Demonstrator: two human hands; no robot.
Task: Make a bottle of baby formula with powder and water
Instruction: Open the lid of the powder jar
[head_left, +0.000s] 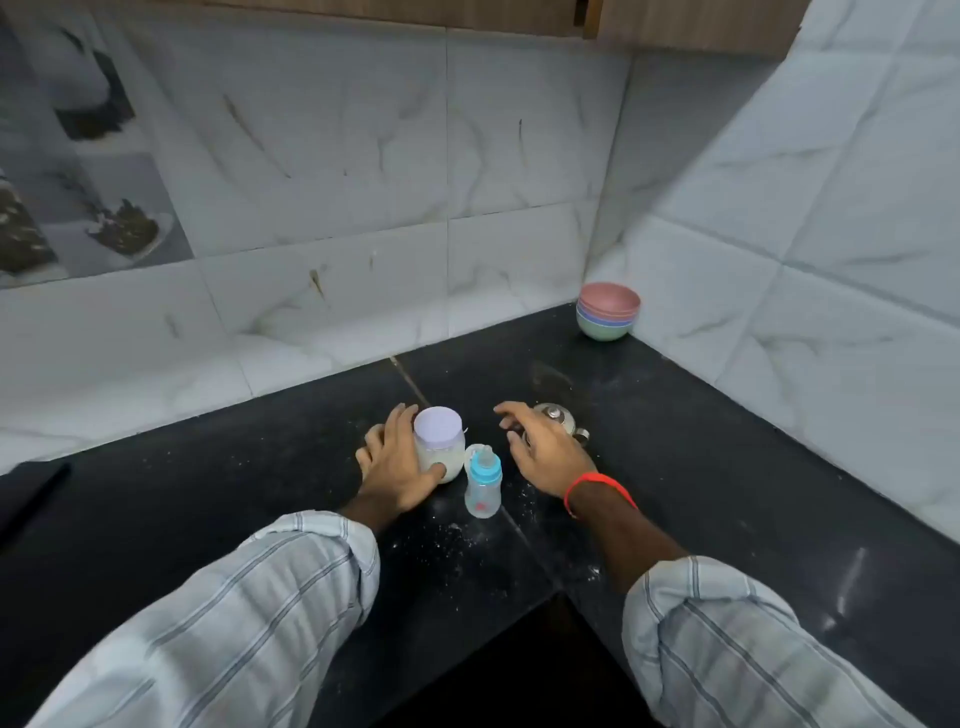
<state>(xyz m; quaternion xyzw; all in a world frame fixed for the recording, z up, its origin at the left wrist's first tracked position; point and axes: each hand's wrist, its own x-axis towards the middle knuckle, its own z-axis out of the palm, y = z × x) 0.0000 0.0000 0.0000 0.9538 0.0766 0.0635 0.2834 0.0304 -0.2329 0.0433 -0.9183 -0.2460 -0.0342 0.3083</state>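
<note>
Striped, rolled sleeves (291, 587) nearest, forearms stretched out over speckled black stone counter (701, 467). Left hand (400, 462) curled round squat clear powder jar (440, 444), lilac lid on. Right hand (545, 447) palm down, fingers spread wide, over shiny steel kettle (558, 418). Between them, upright, blue-collared baby bottle (483, 480).

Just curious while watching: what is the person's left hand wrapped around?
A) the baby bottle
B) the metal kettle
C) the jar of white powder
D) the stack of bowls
C: the left hand curls round the powder jar, thumb on its front; the baby bottle stands untouched beside it.
</note>
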